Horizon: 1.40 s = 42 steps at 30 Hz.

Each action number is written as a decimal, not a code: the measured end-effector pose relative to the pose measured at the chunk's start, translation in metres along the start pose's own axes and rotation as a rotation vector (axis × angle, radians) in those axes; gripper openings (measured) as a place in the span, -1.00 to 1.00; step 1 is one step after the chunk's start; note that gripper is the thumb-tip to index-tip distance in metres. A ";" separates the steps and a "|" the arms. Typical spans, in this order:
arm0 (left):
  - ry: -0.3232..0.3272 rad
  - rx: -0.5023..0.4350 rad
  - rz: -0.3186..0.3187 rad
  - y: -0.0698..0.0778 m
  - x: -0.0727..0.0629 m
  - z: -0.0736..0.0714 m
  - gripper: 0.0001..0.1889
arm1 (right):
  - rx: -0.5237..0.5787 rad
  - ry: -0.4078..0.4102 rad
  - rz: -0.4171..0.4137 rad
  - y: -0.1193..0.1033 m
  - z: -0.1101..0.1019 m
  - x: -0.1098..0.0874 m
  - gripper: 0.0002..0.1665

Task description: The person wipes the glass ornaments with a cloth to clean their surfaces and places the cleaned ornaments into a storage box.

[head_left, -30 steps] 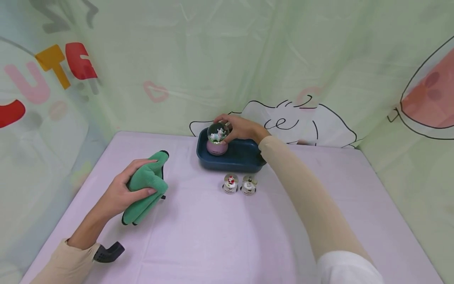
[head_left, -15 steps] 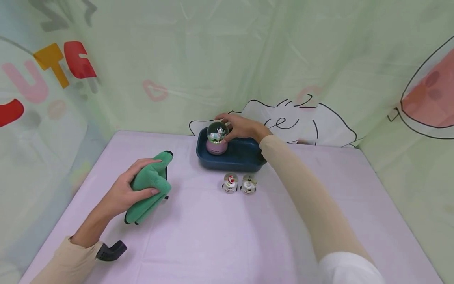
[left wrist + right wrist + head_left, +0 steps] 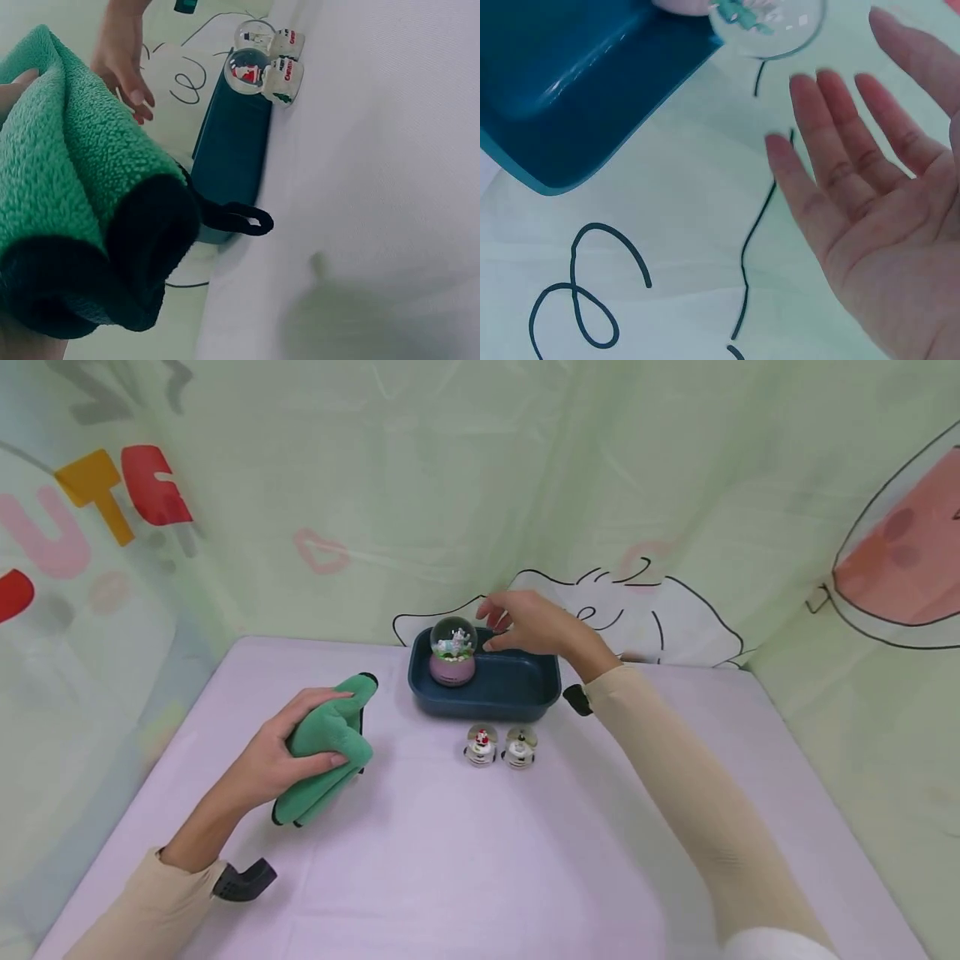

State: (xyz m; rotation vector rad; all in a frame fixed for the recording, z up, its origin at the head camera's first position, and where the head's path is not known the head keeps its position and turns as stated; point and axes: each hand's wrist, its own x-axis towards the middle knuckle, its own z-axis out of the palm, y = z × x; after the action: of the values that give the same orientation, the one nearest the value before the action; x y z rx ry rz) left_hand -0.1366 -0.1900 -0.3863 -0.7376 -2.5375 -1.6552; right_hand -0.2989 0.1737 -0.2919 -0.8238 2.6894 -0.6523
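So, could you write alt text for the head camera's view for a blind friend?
A person's left hand grips a folded green cloth; the right hand, empty, hovers by a pink-based snow globe standing in a blue tray. Two smaller snow globes stand side by side in front of the tray on a pale lilac tabletop.

Lilac-covered table: blue tray at back, two small snow globes in front.

Beyond the right hand hangs a pale green sheet, its black-outlined white drawing spreading rightward from there. A pink heart outline shows beyond the left hand, colourful letters farther left. Beneath both hands lies a lilac-covered desk
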 end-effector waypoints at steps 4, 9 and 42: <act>-0.003 -0.005 -0.003 0.002 0.004 0.001 -0.23 | 0.067 0.001 -0.097 -0.005 0.005 -0.017 -0.52; -0.001 0.007 -0.005 0.004 0.009 0.002 -0.23 | 0.142 -0.083 -0.202 -0.010 0.014 -0.034 -0.55; -0.047 -0.069 0.140 0.028 0.048 0.023 -0.24 | -0.077 -0.140 -0.140 0.011 0.105 -0.063 -0.36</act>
State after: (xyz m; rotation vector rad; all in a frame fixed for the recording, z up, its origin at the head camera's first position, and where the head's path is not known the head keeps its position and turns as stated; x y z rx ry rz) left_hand -0.1634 -0.1433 -0.3594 -0.9472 -2.4072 -1.7062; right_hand -0.2152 0.1824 -0.3812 -1.0446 2.5621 -0.5028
